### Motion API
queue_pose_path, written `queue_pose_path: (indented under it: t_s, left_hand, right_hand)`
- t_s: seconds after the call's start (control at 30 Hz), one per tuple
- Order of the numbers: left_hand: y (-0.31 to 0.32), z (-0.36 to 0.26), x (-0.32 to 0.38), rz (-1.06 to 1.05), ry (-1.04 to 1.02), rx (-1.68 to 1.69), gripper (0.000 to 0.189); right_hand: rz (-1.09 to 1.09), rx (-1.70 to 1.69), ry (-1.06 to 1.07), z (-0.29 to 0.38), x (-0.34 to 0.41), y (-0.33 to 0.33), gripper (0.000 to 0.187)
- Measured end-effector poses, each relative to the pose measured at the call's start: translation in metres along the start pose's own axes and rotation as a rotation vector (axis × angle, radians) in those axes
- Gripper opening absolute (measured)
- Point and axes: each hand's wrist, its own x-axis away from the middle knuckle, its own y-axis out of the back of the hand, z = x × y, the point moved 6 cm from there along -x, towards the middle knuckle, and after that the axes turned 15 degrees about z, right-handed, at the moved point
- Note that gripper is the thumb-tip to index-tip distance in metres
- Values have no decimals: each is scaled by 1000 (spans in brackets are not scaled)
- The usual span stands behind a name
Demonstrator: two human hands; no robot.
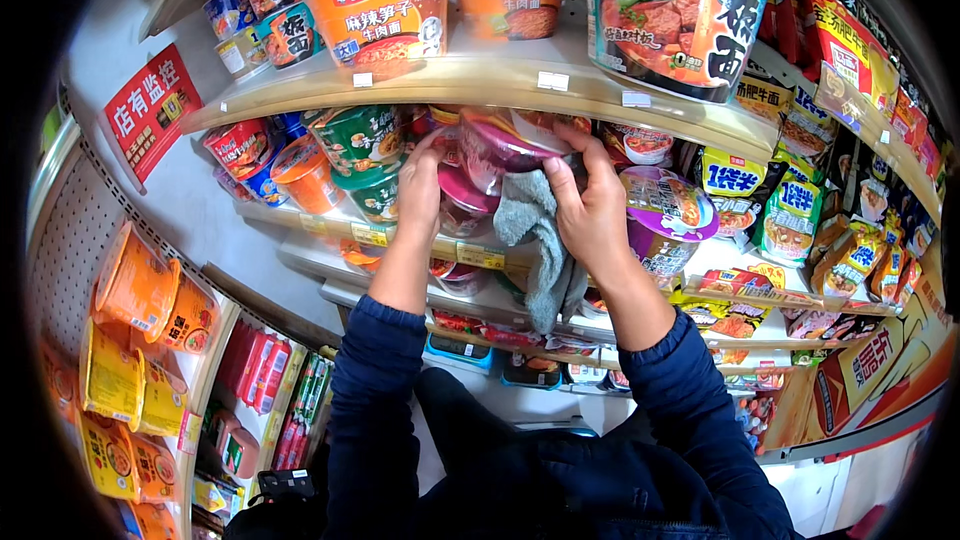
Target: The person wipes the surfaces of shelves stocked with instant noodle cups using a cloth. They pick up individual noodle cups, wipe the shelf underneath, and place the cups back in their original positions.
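A tilted purple-and-clear instant noodle cup (496, 154) is between my hands, just below a shelf edge. My right hand (592, 202) grips a grey-green cloth (531, 217), its fingers against the tilted cup's right side. The cloth hangs down past the shelf front. My left hand (420, 184) reaches in at the cup's left, and its fingertips are partly hidden among the cups. Directly beneath, another cup with a magenta lid (466, 191) stands on the shelf. Green noodle cups (358, 139) are stacked left of my left hand. A purple-lidded cup (670, 202) stands right of my right hand.
The upper shelf's front edge (480, 86) runs close above my hands. It carries orange noodle tubs (382, 22) and a large teal tub (667, 22). Bagged noodles (791, 210) fill the right side. Orange and yellow tubs (112, 375) stand on another rack at left.
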Motion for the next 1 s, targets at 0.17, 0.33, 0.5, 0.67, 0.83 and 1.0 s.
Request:
queue_pose_path:
  t_s: [0.17, 0.33, 0.5, 0.67, 0.83, 1.0]
  left_hand:
    - [-7, 8, -3, 26, 40, -26, 36]
    - [5, 27, -3, 58, 237, 257, 37]
    - [2, 27, -1, 49, 273, 351, 39]
    - [-22, 7, 20, 45, 290, 338, 43]
    - [-33, -8, 44, 8, 293, 354, 46]
    - [-49, -18, 73, -7, 304, 443, 47]
  right_hand:
    - [38, -12, 5, 33, 30, 17, 35]
    - [303, -276, 0, 64, 80, 31, 37]
    - [352, -617, -156, 63, 129, 87, 40]
    - [6, -247, -286, 48, 172, 216, 36]
    - [-131, 248, -401, 31, 176, 321, 31]
    - [-143, 385, -479, -15, 186, 369, 30]
